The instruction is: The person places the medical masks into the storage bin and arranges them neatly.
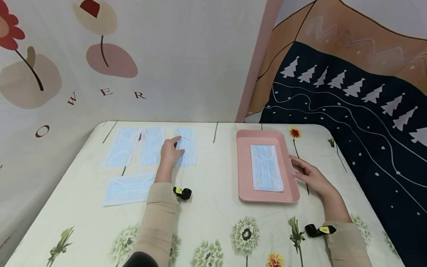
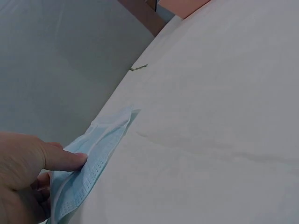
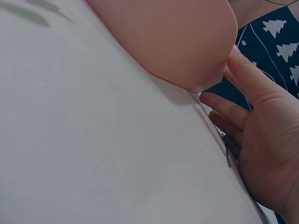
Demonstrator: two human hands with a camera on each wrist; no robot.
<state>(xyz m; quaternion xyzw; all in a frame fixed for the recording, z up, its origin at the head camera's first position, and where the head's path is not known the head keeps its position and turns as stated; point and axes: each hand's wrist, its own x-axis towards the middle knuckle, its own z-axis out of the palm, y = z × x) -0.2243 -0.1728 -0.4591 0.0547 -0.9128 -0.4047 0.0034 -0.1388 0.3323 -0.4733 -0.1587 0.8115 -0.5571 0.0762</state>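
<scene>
My left hand (image 1: 170,152) is at the rightmost light-blue face mask (image 1: 189,148) of the back row. In the left wrist view, the thumb (image 2: 70,161) lies on top of this mask (image 2: 100,154), with other fingers bent by its near edge. Much of their contact is hidden. On the right, a pink tray (image 1: 245,196) holds another face mask (image 1: 267,167), ear loops showing. My right hand (image 1: 310,176) rests its extended fingers against the tray's right side. The right wrist view shows these fingers (image 3: 224,108) loosely spread beside the tray (image 3: 187,42).
Two more face masks, one far left (image 1: 121,148) and one beside it (image 1: 151,146), lie upright in the back row. Another face mask (image 1: 126,191) lies crosswise in front. A flower-printed cloth (image 1: 207,211) covers the table, which meets a printed wall hanging (image 1: 186,74) behind.
</scene>
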